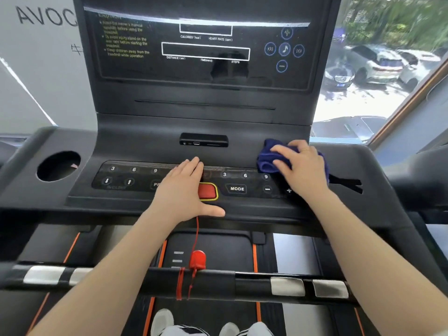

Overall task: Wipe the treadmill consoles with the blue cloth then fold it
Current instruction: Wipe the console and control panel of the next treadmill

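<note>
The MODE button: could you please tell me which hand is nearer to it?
Left. The left hand lies flat just left of the MODE button; the right hand presses the blue cloth farther right.

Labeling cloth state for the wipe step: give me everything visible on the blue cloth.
The cloth is dark blue, soft and terry-like, bunched into loose folds rather than spread flat. It lies on the right side of the console shelf, just above and right of the "9" key and right of the port block. The right hand lies on top of it with the fingers spread, covering most of it; only the left portion and a sliver at the right edge show. The left hand does not touch it.
</note>
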{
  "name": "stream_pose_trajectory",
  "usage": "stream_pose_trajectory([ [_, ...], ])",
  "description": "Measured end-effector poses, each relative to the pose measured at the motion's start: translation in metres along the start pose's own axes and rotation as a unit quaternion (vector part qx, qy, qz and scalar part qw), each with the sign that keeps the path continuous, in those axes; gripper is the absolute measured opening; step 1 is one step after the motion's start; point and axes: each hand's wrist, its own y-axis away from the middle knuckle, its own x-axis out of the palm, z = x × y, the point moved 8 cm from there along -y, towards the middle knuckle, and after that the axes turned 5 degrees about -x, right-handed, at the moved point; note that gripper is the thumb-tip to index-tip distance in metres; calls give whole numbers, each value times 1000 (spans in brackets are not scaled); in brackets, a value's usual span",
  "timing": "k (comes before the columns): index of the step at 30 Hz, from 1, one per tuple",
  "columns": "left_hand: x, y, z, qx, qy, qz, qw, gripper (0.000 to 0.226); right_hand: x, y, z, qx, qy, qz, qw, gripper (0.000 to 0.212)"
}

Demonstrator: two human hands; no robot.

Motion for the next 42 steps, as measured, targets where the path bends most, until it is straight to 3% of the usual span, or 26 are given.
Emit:
stream_pose_trajectory([
  [3,2,2,0,-2,4,-5,1000,126,0,7,4,-3,29,11,1000,27],
  [8,3,0,3,-8,17,-16,1000,125,-7,65,69,-208,-36,40,977,30],
  [11,3,0,3,-9,25,-18,999,126,-8,71,59,-264,-28,70,961,31],
  [12,4,0,3,-10,27,-17,999,126,-9,66,44,-242,-12,60,968,32],
  [14,4,0,2,-11,25,-15,1000,126,-16,53,4,-113,9,10,993,34],
  [16,4,0,3,-13,24,-16,999,126,-21,50,-22,21,14,-29,999,28],
  [17,4,1,3,-15,24,-16,999,126,-21,52,-20,45,24,-37,998,23],
  [19,3,0,1,-15,20,-14,1000,126,-18,60,5,13,53,-50,997,16],
  [23,1,0,-1,-14,4,-11,1000,126,-10,83,78,-74,37,-30,996,31],
  [27,1,0,1,-16,18,-17,1000,125,-7,81,93,-99,38,-39,994,30],
  [29,4,2,2,-19,29,-15,999,125,-10,80,74,-75,42,-50,995,33],
  [33,4,1,1,-13,19,-14,1000,125,-22,94,4,80,83,-82,990,36],
  [36,2,1,-1,-4,0,-13,1000,124,-26,98,-1,143,94,-88,981,33],
  [40,-2,3,-3,4,-11,-21,1000,121,-13,96,70,107,93,-87,986,33],
  [42,-2,3,-4,9,-11,-18,1000,120,-1,96,101,55,69,-69,994,45],
])
